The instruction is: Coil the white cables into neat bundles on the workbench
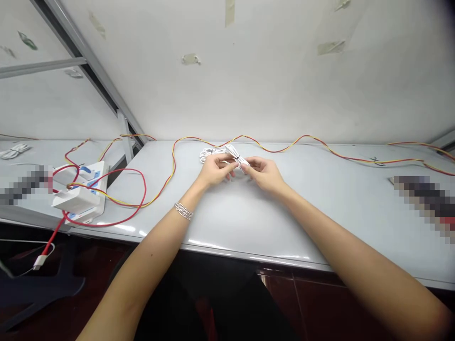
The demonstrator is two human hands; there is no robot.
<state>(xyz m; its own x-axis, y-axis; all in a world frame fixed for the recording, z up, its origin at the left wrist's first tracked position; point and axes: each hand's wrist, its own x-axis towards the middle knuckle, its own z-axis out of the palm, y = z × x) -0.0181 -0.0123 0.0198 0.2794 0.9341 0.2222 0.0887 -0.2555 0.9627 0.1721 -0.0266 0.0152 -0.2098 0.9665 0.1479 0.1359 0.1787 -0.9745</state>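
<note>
Between my two hands is a white cable bundle (237, 155), folded into loops with a dark tie round its middle. My left hand (216, 169) pinches it from the left with thumb and fingers. From the right, the thumb and fingers of my right hand (265, 174) grip its lower end. Just behind my left hand, a second coiled white cable (210, 152) lies on the grey table (234, 213), partly hidden by the fingers.
A red and yellow wire (245, 137) winds along the table's back edge below the white wall panel (277, 85). To the left lies a white power strip (99, 182) with plugs and a looped red cord. Another white cable bundle (14, 151) is farther left. A blurred-out object (426, 199) lies right.
</note>
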